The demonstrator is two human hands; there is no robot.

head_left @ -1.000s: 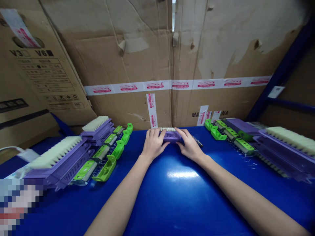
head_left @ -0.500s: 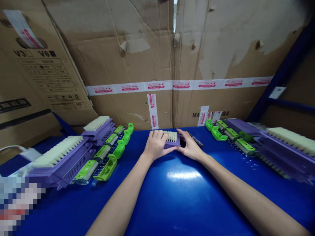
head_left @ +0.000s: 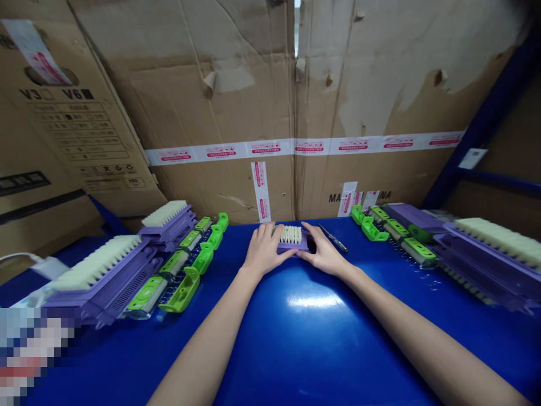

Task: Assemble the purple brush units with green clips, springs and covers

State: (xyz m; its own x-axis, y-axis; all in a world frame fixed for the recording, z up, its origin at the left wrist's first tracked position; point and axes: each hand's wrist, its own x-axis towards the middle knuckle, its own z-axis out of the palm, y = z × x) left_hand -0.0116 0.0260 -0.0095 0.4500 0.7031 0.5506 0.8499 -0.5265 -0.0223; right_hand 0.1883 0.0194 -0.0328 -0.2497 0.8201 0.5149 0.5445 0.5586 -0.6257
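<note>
In front of me on the blue table (head_left: 304,349) lies a small purple plastic part with a cream ridged, brush-like top (head_left: 291,237). My left hand (head_left: 267,248) is closed over its left end, fingers on the far side and thumb along the near edge. Around the right end curl the thumb and forefinger of my right hand (head_left: 324,251), with a dark gap inside the curve of the palm. The fingers hide both ends of the part. Just beyond my right hand rests a dark, slim pen-like tool (head_left: 333,239).
Larger purple parts with cream ridged tops (head_left: 101,262) stand on the left, beside green-and-clear pieces (head_left: 147,293) and green clips (head_left: 183,290). Similar purple parts (head_left: 486,265) and green clips (head_left: 374,230) lie right. Cardboard (head_left: 211,186) walls the back; a white plug (head_left: 51,268) sits left.
Both hands keep their hold on the purple part; the left fingers have shifted slightly, showing more of its cream top. The whole view has moved a little.
</note>
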